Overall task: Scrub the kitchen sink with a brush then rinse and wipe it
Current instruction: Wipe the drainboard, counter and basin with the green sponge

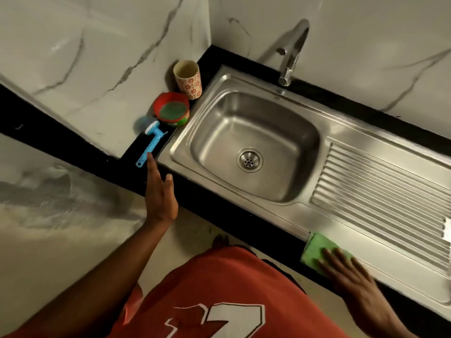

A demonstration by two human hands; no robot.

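Observation:
A stainless steel sink (302, 132) with a round drain (249, 159) is set in a black counter. A blue-handled brush (150, 145) lies on the counter left of the basin, its head toward the wall. My left hand (159, 193) hovers open with straight fingers, the fingertips just at the brush handle's near end. A green cloth (316, 247) lies on the sink's front edge by the drainboard. My right hand (349, 276) rests flat on it with spread fingers.
A red tub (171, 109) holding a green scouring pad and a flower-patterned cup (188, 79) stand at the back left corner. A chrome faucet (291, 52) hangs over the basin's far rim. The ribbed drainboard (380, 203) extends to the right. Marble walls rise behind.

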